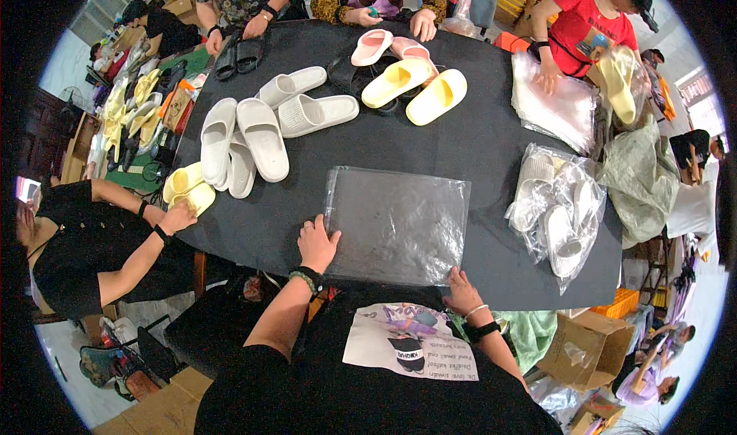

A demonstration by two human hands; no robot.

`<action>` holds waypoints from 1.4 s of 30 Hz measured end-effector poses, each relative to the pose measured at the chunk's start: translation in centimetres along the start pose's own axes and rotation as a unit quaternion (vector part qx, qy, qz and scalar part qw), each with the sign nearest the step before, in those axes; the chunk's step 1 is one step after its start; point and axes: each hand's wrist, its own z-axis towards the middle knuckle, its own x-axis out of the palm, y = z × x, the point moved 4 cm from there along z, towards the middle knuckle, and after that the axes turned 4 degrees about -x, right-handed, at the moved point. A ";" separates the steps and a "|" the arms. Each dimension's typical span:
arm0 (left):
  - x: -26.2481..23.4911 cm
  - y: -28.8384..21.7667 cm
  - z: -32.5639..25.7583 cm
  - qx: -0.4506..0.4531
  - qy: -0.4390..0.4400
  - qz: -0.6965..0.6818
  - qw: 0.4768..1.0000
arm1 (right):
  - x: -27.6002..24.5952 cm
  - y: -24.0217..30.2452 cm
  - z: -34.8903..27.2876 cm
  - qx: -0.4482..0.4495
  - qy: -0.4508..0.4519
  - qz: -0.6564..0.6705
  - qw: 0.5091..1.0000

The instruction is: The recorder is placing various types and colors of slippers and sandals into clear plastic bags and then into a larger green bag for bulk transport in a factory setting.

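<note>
A flat clear plastic bag (399,224) lies on the black table in front of me. My left hand (316,245) rests at its left edge, fingers stretched and thumb apart. At the bag's lower right corner is my right hand (462,292), fingers extended and touching the film; no firm grip shows. Beyond the bag stand several light grey slides (262,140), some leaning on each other. Farther off are two pale yellow slides (436,97) and pink slides (372,47). To the right, white slides (564,239) lie in clear bags.
A stack of clear bags (554,105) lies at the far right under a co-worker's hand. At the left, another person's hand (180,217) touches yellow slides (188,188). Black slides (247,55) sit at the far left edge. An open cardboard box (587,347) stands below the table at right.
</note>
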 end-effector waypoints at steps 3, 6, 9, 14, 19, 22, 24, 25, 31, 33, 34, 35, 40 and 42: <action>1.0 -0.3 -1.4 0.034 0.011 0.042 0.999 | 0.3 -0.6 -0.7 0.008 -0.002 0.011 1.000; 1.0 -0.5 -1.8 0.060 0.033 0.064 0.996 | 0.5 -0.9 -1.0 0.010 -0.021 0.017 1.000; 1.0 -0.1 -2.0 0.073 0.015 0.076 0.994 | -0.4 -0.1 -0.9 0.015 0.000 0.008 1.000; 0.8 -0.3 -2.5 0.065 0.049 0.097 0.992 | -0.1 0.3 -0.5 0.017 0.005 0.019 1.000; -0.3 -3.3 -3.5 0.131 -0.012 0.136 0.982 | -1.4 -0.5 -1.3 0.021 -0.009 0.037 0.999; -0.2 -6.7 -4.4 0.297 -0.023 0.112 0.948 | -3.5 -3.3 -1.1 -0.064 -0.230 0.185 0.953; 0.8 -7.7 -4.3 0.314 0.022 0.119 0.942 | -8.2 -6.2 -2.1 -0.006 -0.407 0.114 0.906; 1.5 -8.2 -4.5 0.324 0.066 0.128 0.935 | -10.3 -8.6 -2.9 0.036 -0.500 0.095 0.860; 3.9 -8.0 -4.9 0.322 0.114 0.124 0.932 | -19.0 -20.8 -8.2 0.337 -0.637 0.011 0.693; 4.2 -7.5 -4.7 0.305 0.126 0.114 0.937 | -20.4 -23.4 -8.6 0.403 -0.621 0.014 0.672; 4.2 -7.5 -4.8 0.302 0.125 0.103 0.939 | -20.8 -24.6 -8.5 0.406 -0.624 0.034 0.667; 4.3 -7.6 -4.7 0.303 0.124 0.101 0.940 | -21.4 -25.8 -8.5 0.405 -0.626 0.033 0.666; 4.4 -7.9 -4.6 0.296 0.135 0.108 0.940 | -22.7 -30.9 -9.3 0.385 -0.571 0.069 0.722; 4.3 -8.3 -4.6 0.291 0.141 0.108 0.940 | -23.4 -31.5 -10.9 0.314 -0.624 0.075 0.712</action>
